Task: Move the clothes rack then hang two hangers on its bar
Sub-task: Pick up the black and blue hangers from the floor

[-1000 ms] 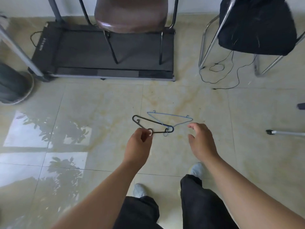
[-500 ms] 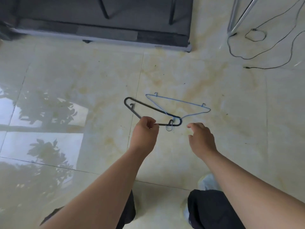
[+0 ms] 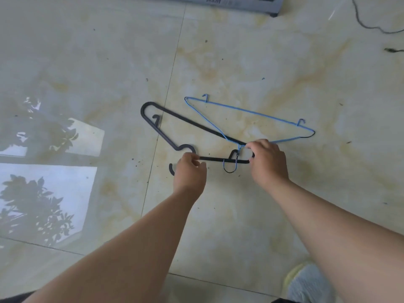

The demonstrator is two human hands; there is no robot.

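Down at mid-frame, the left hand [image 3: 189, 171] is closed in a pinch on the lower bar of the black hanger [image 3: 168, 122], while the right hand [image 3: 267, 161] is curled shut around the neck of the blue wire hanger [image 3: 251, 111], just where the two hangers cross. Both hangers lie on the glossy pale tile floor [image 3: 87, 62], tree reflections at left, a cable [image 3: 371, 25] at upper right. Both forearms reach up from the bottom edge, a shoe [image 3: 306, 283] at lower right
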